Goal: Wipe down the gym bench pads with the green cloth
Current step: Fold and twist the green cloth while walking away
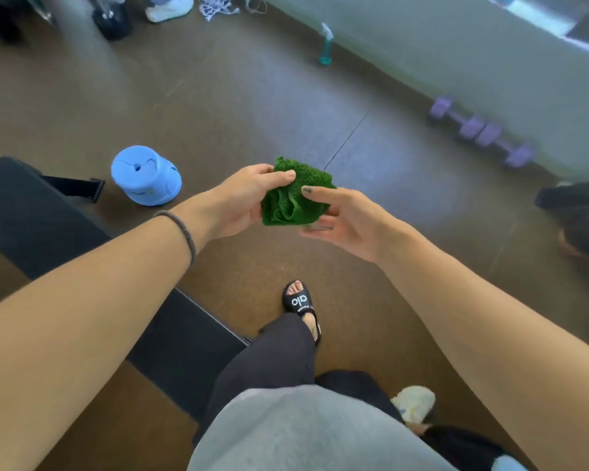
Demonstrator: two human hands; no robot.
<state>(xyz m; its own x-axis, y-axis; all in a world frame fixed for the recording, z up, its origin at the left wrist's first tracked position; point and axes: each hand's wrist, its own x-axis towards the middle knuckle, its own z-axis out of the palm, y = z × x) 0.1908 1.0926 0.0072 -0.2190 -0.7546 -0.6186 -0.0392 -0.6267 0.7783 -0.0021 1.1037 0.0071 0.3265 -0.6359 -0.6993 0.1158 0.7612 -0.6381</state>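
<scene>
Both hands [242, 202] [351, 219] apparently grip bunched green cloth [295, 198].

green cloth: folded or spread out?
Folded, bunched. The green cloth shows layered folds, held between left hand and right hand.
</scene>
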